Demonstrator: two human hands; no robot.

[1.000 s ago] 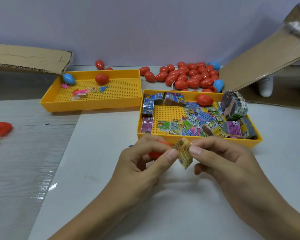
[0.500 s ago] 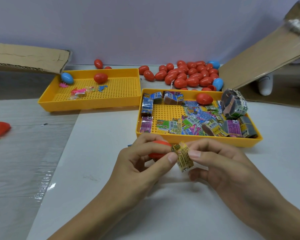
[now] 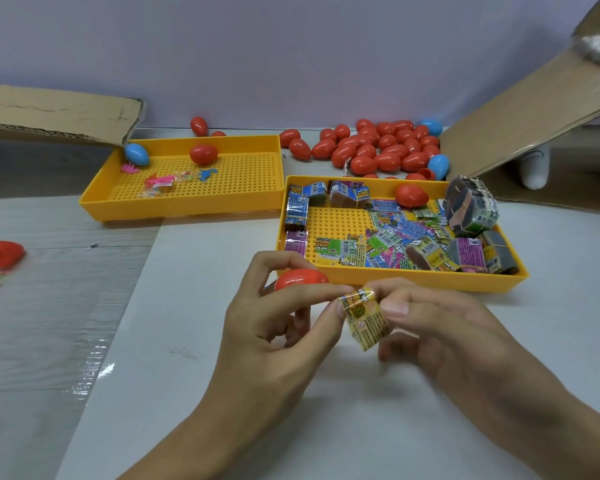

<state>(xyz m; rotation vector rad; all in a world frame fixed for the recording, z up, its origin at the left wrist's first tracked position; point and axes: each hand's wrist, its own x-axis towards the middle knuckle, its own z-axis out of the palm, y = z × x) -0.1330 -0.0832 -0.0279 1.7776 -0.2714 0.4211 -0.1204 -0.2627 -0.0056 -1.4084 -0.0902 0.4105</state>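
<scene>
Yellow printed paper, glossy and creased into a small folded leaflet (image 3: 366,318), sits pinched between two bare hands just above a white tabletop (image 3: 326,427), directly in front of the nearer yellow tray (image 3: 413,283). The left hand (image 3: 274,327) clamps the leaflet's upper left corner with thumb and fingertip, its other fingers curled round a smooth red plastic egg (image 3: 300,279). The right hand (image 3: 447,330) grips the leaflet's right edge between thumb and forefinger, the remaining fingers bent loosely beneath. Dense small print and a green patch cover the leaflet's face, and its lower end hangs free, tilted toward the right. Behind it, the nearer tray, rigid plastic with a pegboard-like perforated floor, holds a scatter of flat leaflets (image 3: 395,237) in blue, green and pink, a banded bundle (image 3: 470,206) at its right end and one red egg (image 3: 411,195). A second tray (image 3: 187,209) of the same make lies farther left with a blue egg (image 3: 136,154), a red egg (image 3: 203,154) and tiny bright toys (image 3: 160,181). A heap of eggs (image 3: 378,147), mostly red, rests against the wall between corrugated cardboard flaps (image 3: 520,109).
</scene>
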